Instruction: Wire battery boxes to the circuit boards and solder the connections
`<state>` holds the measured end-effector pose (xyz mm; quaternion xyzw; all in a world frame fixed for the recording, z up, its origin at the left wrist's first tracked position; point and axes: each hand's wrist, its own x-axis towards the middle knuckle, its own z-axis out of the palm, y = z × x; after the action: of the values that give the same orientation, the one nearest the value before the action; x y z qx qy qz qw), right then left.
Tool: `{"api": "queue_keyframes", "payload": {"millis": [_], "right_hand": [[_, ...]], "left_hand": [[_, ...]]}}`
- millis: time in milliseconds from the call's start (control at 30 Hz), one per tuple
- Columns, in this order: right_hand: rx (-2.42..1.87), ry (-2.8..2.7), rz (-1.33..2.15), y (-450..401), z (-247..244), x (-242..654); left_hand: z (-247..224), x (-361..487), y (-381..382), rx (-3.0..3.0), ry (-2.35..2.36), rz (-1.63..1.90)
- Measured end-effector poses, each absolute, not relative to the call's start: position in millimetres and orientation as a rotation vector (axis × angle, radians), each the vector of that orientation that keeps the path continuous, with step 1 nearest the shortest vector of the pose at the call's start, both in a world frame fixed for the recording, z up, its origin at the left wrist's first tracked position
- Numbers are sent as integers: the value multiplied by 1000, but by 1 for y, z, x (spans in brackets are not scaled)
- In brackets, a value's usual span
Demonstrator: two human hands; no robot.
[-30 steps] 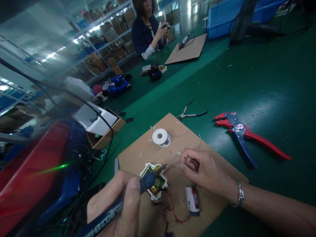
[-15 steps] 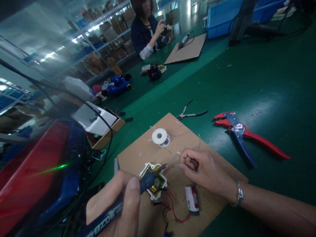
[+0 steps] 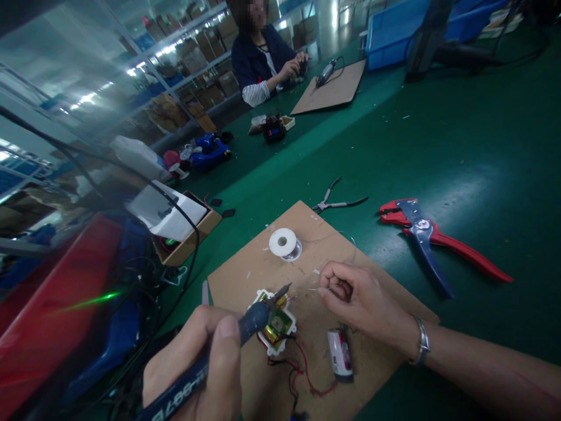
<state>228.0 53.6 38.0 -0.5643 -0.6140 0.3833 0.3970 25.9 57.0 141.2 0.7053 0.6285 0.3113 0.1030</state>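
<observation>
My left hand [image 3: 197, 356] grips a dark blue soldering iron [image 3: 253, 323], its tip pointing up and right above a circuit board [image 3: 280, 321] in a white frame. My right hand [image 3: 350, 292] pinches a thin solder wire [image 3: 312, 289], whose free end stands a little right of the iron's tip, apart from it. The iron hides part of the board. Red and black wires [image 3: 302, 371] run from the board toward a cylindrical battery [image 3: 340, 354] lying below my right hand. A white spool of solder [image 3: 284, 244] stands behind the board.
Under the work lies a brown board [image 3: 245, 269]. Pliers [image 3: 337, 202] and a red-and-blue wire stripper [image 3: 423, 225] lie beyond it on the green table [image 3: 482, 146]. An opened small carton [image 3: 193, 237] sits at left. A co-worker [image 3: 272, 58] sits across, near a blue bin [image 3: 390, 35].
The iron has drawn back left, parting from the solder wire's end. My right hand stays nearly in place. Across the table, the co-worker's hands have lowered.
</observation>
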Motion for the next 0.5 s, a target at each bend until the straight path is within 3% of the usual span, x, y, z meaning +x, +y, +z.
{"api": "queue_keyframes", "payload": {"millis": [500], "right_hand": [[-1425,-1590,988,54,38,226]], "left_hand": [[136,25,58,2121,1774,876]]}}
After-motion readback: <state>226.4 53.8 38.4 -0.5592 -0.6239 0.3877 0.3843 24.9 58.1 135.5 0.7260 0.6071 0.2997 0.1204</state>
